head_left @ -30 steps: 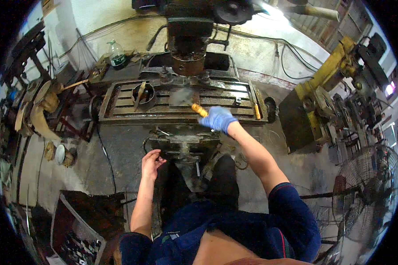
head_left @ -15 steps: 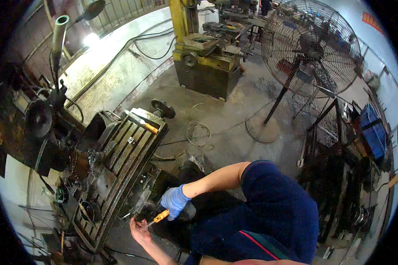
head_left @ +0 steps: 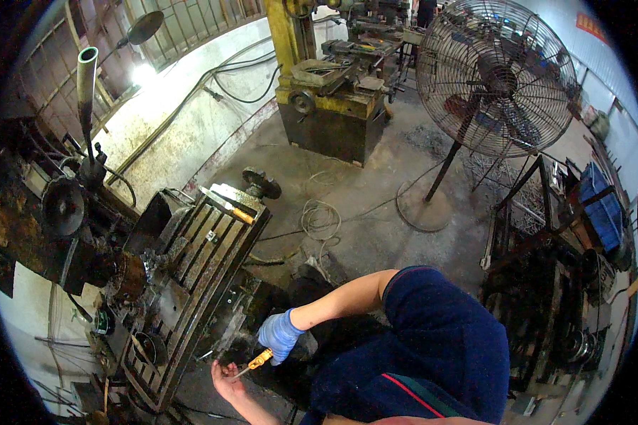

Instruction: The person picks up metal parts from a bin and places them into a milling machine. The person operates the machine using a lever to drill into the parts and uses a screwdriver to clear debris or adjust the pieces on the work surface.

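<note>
My right hand (head_left: 279, 336), in a blue glove, is closed round a tool with a yellow handle (head_left: 261, 358) and a thin metal shaft. The shaft slants down and left to my bare left hand (head_left: 227, 380). The left fingers are curled at the shaft's tip; whatever small thing they hold is hidden. Both hands are in front of my body, beside the slotted machine table (head_left: 204, 258) on the left. A small metal piece (head_left: 210, 236) and a long tool with an orange handle (head_left: 243, 215) lie on that table.
A large caged fan (head_left: 500, 81) stands at the upper right. Beyond the slotted table is a yellow and black machine (head_left: 333, 113). Coiled cable (head_left: 320, 219) lies on the floor. At the right are a dark metal rack (head_left: 542, 191) and a blue bin (head_left: 601, 205).
The view has shifted slightly. The yellow-handled tool stays in my gloved right hand, its shaft still at the left fingers, which have shifted a little.
</note>
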`<state>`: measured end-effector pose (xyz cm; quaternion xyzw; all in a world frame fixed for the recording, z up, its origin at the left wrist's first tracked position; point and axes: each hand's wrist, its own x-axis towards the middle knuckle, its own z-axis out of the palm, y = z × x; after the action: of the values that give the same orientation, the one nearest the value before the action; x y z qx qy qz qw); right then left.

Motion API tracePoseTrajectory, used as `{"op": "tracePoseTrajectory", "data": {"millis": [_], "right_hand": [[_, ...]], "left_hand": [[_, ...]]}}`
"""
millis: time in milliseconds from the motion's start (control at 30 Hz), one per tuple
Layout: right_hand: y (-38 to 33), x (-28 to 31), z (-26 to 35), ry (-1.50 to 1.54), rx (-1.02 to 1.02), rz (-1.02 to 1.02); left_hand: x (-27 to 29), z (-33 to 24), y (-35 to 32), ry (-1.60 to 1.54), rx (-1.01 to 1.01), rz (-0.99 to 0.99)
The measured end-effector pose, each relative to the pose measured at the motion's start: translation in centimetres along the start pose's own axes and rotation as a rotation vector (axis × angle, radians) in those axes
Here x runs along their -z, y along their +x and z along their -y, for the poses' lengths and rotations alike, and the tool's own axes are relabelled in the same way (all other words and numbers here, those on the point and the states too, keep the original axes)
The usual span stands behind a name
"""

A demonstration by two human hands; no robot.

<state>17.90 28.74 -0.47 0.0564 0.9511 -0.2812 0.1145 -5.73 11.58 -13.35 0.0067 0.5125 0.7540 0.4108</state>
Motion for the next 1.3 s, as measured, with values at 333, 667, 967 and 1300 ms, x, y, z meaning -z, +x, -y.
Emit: {"op": "tracePoseTrajectory", "data": {"millis": [333, 667, 967, 1300], "right_hand": [[0.2, -0.4, -0.4, 0.003, -0.003, -0.010], [0.6, -1.1, 0.4, 0.040, 0.078, -0.016], [1.8, -2.5, 1.2, 0.054, 0.203, -0.064], [0.6, -1.6, 1.2, 0.061, 0.133, -0.030]], "left_hand": [[-1.1, -0.4, -1.2, -0.037, 0.015, -0.127], [-0.4, -2.1, -4.4, -0.020, -0.051, -0.149], [3.7, -2.5, -5.8, -0.081, -0.124, -0.147], [1.7, -2.3, -6.0, -0.037, -0.064, -0.161]]}}
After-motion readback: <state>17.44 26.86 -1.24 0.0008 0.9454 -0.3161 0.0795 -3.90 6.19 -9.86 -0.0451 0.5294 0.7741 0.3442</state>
